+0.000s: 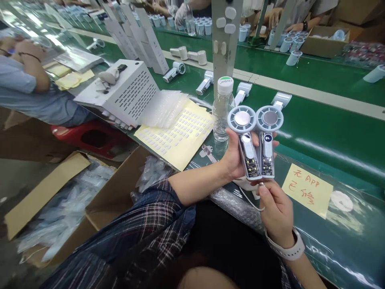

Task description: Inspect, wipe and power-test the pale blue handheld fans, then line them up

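My left hand [232, 160] is wrapped round two handheld fans side by side, their round light-blue heads upward. The left fan [249, 154] leans slightly; the right fan [267, 154] has a small lit display reading about 84. Circuit boards show through both clear handles. Just below the handle ends, my right hand [276, 204] is closed in a pinch on a thin white cable [251, 200]. The cable's tip is hidden by the fingers, so I cannot tell whether it touches a fan. A clear water bottle [222, 112] stands behind the left fan.
A yellow sticker sheet [177, 136] and a perforated white box [123, 92] lie left. A handwritten yellow note [308, 188] is at right. More fans [205, 83] lie along the green conveyor [331, 124]. An open carton [117, 188] stands at lower left; co-workers sit nearby.
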A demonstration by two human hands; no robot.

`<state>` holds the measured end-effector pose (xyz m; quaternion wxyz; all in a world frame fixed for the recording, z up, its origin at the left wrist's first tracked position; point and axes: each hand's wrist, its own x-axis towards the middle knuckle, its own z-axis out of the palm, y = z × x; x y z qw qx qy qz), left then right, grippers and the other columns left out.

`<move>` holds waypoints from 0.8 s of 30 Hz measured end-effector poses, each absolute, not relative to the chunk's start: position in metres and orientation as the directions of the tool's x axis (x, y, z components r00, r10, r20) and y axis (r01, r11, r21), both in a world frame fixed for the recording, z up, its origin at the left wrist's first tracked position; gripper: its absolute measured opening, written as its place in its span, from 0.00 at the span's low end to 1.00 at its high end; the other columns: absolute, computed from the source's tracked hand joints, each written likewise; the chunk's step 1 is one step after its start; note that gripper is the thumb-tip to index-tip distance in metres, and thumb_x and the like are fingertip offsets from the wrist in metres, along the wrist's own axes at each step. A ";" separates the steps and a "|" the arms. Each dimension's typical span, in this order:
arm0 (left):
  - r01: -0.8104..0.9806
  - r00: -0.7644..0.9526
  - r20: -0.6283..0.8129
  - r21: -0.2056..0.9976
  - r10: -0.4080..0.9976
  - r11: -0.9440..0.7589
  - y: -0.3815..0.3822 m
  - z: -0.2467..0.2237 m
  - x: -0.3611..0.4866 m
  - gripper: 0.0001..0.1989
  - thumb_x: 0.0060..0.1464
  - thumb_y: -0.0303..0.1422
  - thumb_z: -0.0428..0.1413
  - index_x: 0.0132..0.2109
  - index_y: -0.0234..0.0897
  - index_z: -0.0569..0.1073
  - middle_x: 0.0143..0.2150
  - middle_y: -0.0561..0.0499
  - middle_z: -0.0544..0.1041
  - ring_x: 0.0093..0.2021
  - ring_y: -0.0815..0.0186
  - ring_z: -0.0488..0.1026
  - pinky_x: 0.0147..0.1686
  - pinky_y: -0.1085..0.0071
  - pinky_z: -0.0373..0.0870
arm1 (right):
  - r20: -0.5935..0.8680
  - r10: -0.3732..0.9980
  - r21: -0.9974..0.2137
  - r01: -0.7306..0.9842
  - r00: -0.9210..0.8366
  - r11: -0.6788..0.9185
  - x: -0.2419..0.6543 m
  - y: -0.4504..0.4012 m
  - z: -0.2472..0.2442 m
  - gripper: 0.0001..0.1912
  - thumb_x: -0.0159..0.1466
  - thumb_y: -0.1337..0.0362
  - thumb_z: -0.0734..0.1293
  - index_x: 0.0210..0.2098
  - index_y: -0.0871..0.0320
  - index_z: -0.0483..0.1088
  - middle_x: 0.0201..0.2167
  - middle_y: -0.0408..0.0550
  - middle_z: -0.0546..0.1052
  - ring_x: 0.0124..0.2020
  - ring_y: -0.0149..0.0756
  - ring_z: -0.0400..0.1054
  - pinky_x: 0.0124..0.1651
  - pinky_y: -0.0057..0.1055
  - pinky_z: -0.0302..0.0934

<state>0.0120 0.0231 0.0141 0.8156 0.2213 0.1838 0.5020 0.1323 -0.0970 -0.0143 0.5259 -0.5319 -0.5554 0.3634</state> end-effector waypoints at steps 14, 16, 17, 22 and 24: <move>-0.687 0.429 0.147 0.694 0.891 0.216 0.016 0.001 0.020 0.47 0.29 0.82 0.60 0.27 0.39 0.67 0.51 0.38 0.82 0.66 0.40 0.75 0.59 0.52 0.81 | 0.012 0.985 -0.967 -0.247 0.171 0.054 0.118 -0.092 -0.021 0.20 0.78 0.51 0.67 0.32 0.54 0.70 0.18 0.37 0.69 0.21 0.32 0.66 0.30 0.30 0.61; -0.689 0.431 0.165 0.695 0.887 0.206 0.019 0.002 0.018 0.47 0.31 0.82 0.60 0.29 0.38 0.67 0.51 0.39 0.81 0.67 0.40 0.75 0.60 0.51 0.81 | 0.052 0.987 -0.990 -0.120 0.152 0.071 0.126 -0.091 -0.023 0.19 0.78 0.50 0.66 0.35 0.55 0.73 0.25 0.42 0.74 0.27 0.35 0.69 0.34 0.33 0.65; -0.695 0.423 0.168 0.690 0.890 0.200 0.021 0.004 0.017 0.47 0.33 0.82 0.59 0.30 0.38 0.68 0.52 0.39 0.80 0.67 0.40 0.74 0.59 0.51 0.81 | 0.102 0.984 -0.993 -0.039 0.149 0.109 0.131 -0.091 -0.024 0.20 0.78 0.50 0.65 0.34 0.55 0.73 0.29 0.44 0.76 0.30 0.37 0.71 0.37 0.35 0.66; -0.694 0.426 0.191 0.696 0.884 0.184 0.026 0.008 0.009 0.39 0.47 0.75 0.59 0.35 0.39 0.70 0.48 0.42 0.80 0.64 0.44 0.77 0.57 0.52 0.81 | 0.345 0.898 -0.884 0.417 0.272 0.213 0.155 -0.088 -0.016 0.16 0.75 0.50 0.67 0.38 0.54 0.76 0.57 0.57 0.76 0.64 0.56 0.69 0.67 0.56 0.62; -0.594 0.576 0.209 0.772 0.790 0.229 0.024 0.005 0.004 0.35 0.45 0.68 0.67 0.36 0.39 0.73 0.41 0.44 0.81 0.57 0.46 0.81 0.53 0.53 0.82 | 0.254 0.945 -0.918 0.359 0.207 0.168 0.163 -0.087 -0.009 0.22 0.73 0.47 0.69 0.61 0.50 0.74 0.69 0.57 0.70 0.74 0.59 0.60 0.74 0.61 0.57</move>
